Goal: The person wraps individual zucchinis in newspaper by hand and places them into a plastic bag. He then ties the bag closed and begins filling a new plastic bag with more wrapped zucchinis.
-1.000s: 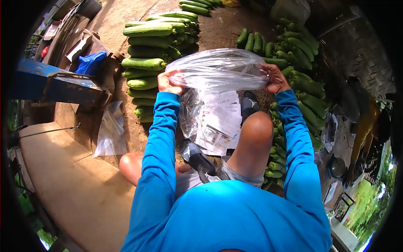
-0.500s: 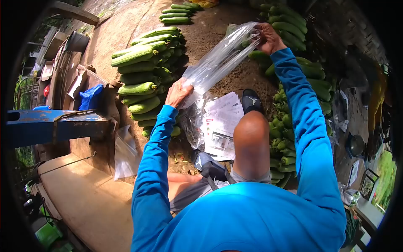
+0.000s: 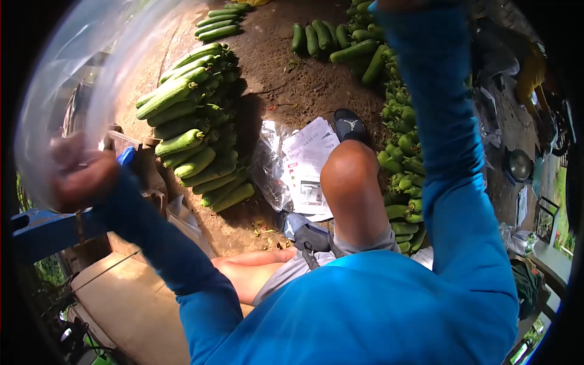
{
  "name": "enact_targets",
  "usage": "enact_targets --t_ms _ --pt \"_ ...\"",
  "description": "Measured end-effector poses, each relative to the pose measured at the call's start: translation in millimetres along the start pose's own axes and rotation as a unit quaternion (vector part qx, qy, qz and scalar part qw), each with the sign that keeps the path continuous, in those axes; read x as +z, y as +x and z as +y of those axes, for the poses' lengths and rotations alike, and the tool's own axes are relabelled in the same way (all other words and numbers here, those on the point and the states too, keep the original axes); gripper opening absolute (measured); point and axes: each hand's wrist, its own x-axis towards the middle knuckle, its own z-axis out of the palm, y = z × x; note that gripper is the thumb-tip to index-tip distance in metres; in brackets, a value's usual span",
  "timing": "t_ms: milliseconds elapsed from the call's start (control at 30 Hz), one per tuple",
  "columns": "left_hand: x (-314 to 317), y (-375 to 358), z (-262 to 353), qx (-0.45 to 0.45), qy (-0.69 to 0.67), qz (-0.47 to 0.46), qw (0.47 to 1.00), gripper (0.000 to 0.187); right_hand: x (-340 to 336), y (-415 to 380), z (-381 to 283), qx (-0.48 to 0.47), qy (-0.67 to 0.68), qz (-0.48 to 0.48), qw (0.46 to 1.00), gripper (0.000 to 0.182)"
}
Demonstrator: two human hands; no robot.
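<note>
My left hand (image 3: 85,176) is raised at the far left, blurred, with its fingers closed on a clear plastic bag (image 3: 70,79). The bag stretches up past the top edge, close to the camera. Only a sliver of my right hand (image 3: 407,5) shows at the top edge above the blue sleeve; its fingers are out of view. Below and between the arms lie a stack of long green gourds (image 3: 182,143), several printed sheets (image 3: 310,161) and a crumpled clear plastic wrapper (image 3: 267,161).
Smaller green vegetables (image 3: 404,146) are heaped along the right, with dark green gourds (image 3: 319,36) behind them. More gourds (image 3: 218,23) lie at the far left back. A blue beam (image 3: 45,234) and a tan board (image 3: 128,298) stand at my left. A metal bowl (image 3: 518,164) is at right.
Both hands have risen and spread apart, the left one going far left with the bag. My right hand has moved up almost out of view. The view has shifted slightly.
</note>
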Motion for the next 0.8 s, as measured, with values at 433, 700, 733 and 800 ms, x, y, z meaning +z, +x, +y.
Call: enact_targets --t_ms 433,700,733,800 --pt "163.2 -217.6 -90.3 -0.295 -0.188 -0.363 0.864 0.035 92.7 -209.6 65.5 0.511 0.171 -0.210 0.816 0.031" --pt "186.5 -134.7 -20.7 -0.286 -0.293 -0.001 0.912 0.018 38.5 -151.3 22.3 0.447 0.337 -0.021 0.829 0.034" --pt "194.8 -157.4 -24.6 -0.392 -0.276 -0.059 0.876 0.020 44.7 -176.8 23.7 0.490 0.309 -0.019 0.815 0.027" --pt "225.2 -215.3 -56.3 -0.385 -0.223 -0.222 0.868 0.024 74.3 -269.7 50.7 0.536 0.243 -0.073 0.805 0.022"
